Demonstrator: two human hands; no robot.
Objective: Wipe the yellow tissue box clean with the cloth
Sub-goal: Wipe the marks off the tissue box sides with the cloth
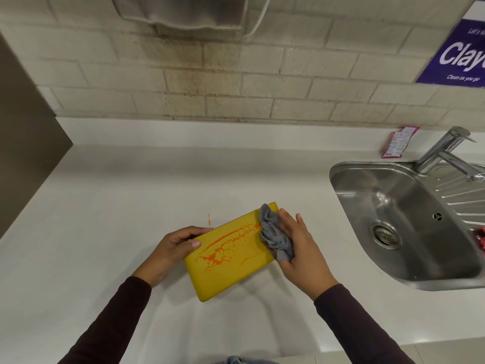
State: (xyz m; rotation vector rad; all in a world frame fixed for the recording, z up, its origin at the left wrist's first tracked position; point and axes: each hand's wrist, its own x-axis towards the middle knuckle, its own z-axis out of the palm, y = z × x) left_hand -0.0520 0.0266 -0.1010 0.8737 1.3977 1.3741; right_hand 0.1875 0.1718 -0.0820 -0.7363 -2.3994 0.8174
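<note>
The yellow tissue box (231, 261) lies flat on the white counter, turned diagonally, with orange liquid (225, 245) streaked across its top face. My left hand (178, 245) grips the box's near-left end, thumb on top. My right hand (296, 245) holds a crumpled grey cloth (274, 236) and presses it against the box's far-right end, where the orange streak finishes. A thin orange mark (209, 220) sits on the counter just beyond the box.
A steel sink (409, 222) with a tap (443, 151) is set into the counter at the right. A pink sachet (396, 141) leans on the tiled wall behind it. Something red (481, 239) shows at the right edge. A dark panel (26, 143) bounds the left side.
</note>
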